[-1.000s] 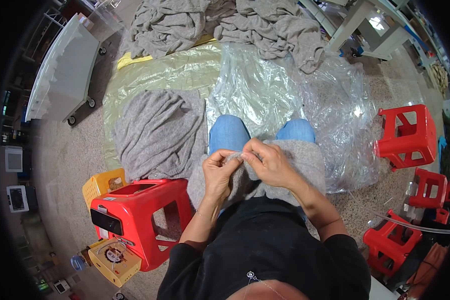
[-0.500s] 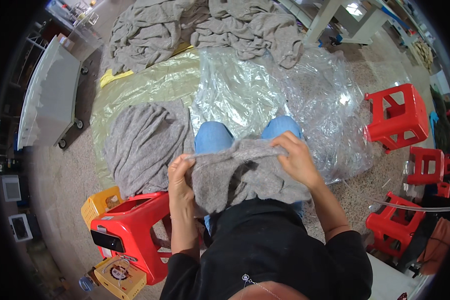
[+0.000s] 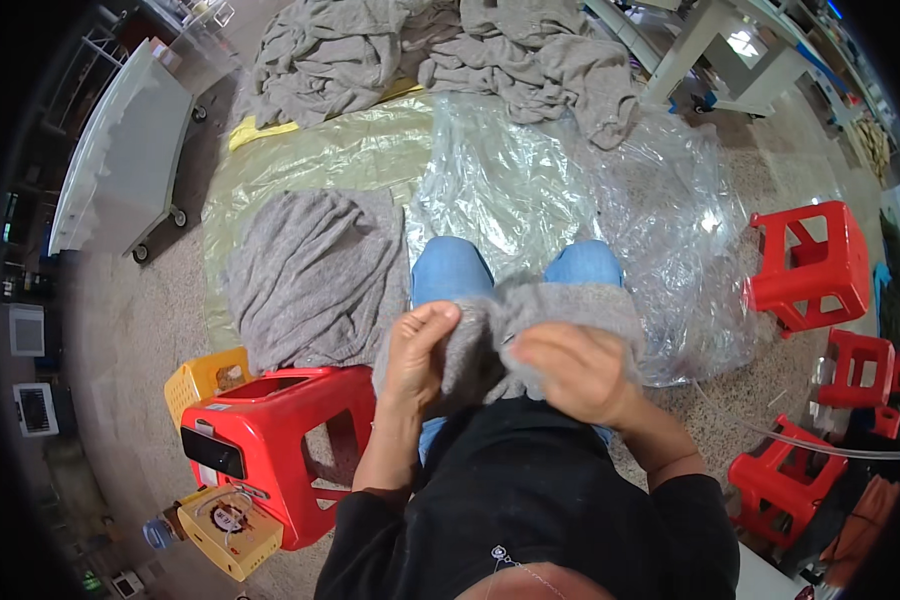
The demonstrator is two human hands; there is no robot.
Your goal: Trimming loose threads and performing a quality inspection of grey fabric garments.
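A grey knitted garment (image 3: 600, 303) lies bunched across my lap, draped over the thighs of my blue jeans. On its left part my left hand (image 3: 417, 350) is closed, thumb and forefinger pressed together on the knit. Over the right part is my right hand (image 3: 575, 372), bent inward toward the left one. Motion smears its fingertips, so whether they pinch the cloth cannot be made out. The two hands are a short way apart, with a fold of the garment between them.
A heap of grey knitwear (image 3: 315, 280) sits left of my knees, and more knit pieces (image 3: 530, 60) lie beyond the plastic sheeting (image 3: 510, 170). Close on my left, a red stool (image 3: 270, 430) bears a black phone (image 3: 213, 452). Another red stool (image 3: 815, 265) stands at right.
Both hands have let the garment's stretched upper edge sink onto my lap and come closer together. The right hand has moved down and inward. My view has shifted slightly.
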